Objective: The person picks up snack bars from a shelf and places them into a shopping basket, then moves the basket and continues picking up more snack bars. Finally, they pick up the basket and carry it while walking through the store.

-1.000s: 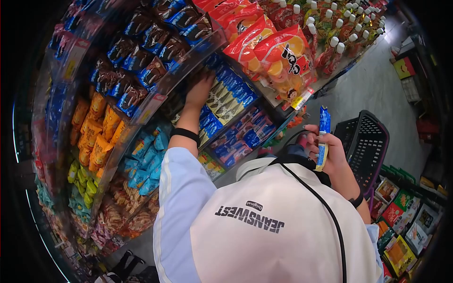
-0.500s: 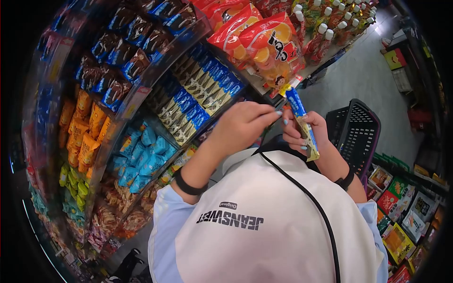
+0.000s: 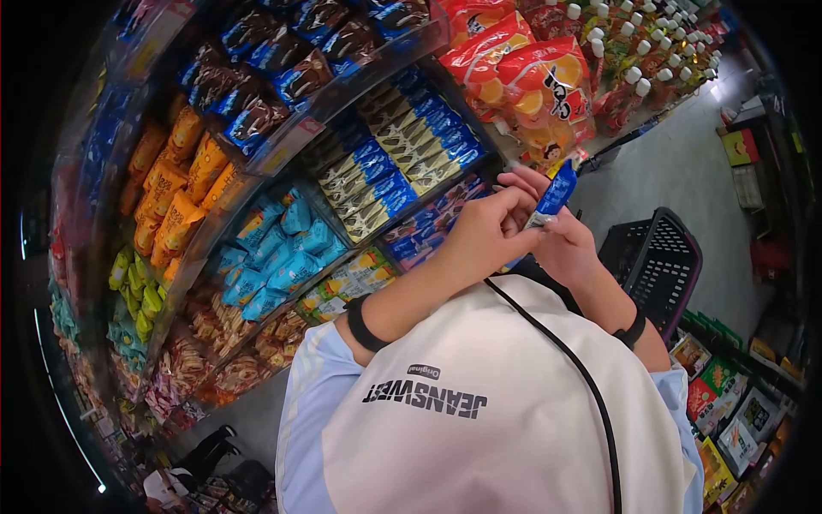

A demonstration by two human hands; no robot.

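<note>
Both of my hands are together in front of my chest on a slim blue and cream snack packet (image 3: 559, 188). My right hand (image 3: 567, 244) is closed round it, with the thumb in front and fingers behind. My left hand (image 3: 494, 224) pinches at the packet from the other side, its thumb and forefinger against the wrapper. The packet tilts up to the right, and its lower part is mostly hidden by my hands. Just beyond my fingers hang red snack bags (image 3: 548, 94) with orange pictures on them.
At the left, shelf trays hold blue and cream packets (image 3: 437, 137), light blue packets (image 3: 291, 257), orange packets (image 3: 175, 188) and dark blue packets (image 3: 257, 120). White-capped bottles (image 3: 638, 81) stand at the back right. A dark shopping basket (image 3: 655, 265) is beside my right arm, near more boxed goods.
My left hand has moved from beside the packet onto it. The packet is more covered by my fingers, and the view has shifted so the shelves appear farther right.
</note>
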